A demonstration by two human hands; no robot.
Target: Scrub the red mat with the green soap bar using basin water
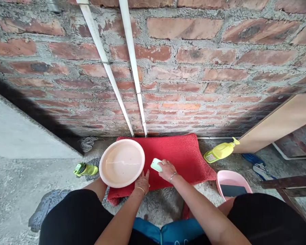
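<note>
A thick red mat (174, 154) lies spread out before me. On its left part stands a round pale pink basin (122, 163) that seems to hold water. My left hand (142, 183) rests at the basin's right side with its fingers stretched out, over the mat. Closed in my right hand (167, 170) is a pale green rounded block (156, 165), a little above or on the mat. Whether that block is a bar of soap or a brush, I cannot tell.
A yellow pump bottle (220, 152) leans at the mat's right edge. Near it sits a pink tub (234, 182) with something dark inside. A green bottle (85, 169) is left of the basin. The brick wall (183, 75) with two white pipes (132, 51) rises behind.
</note>
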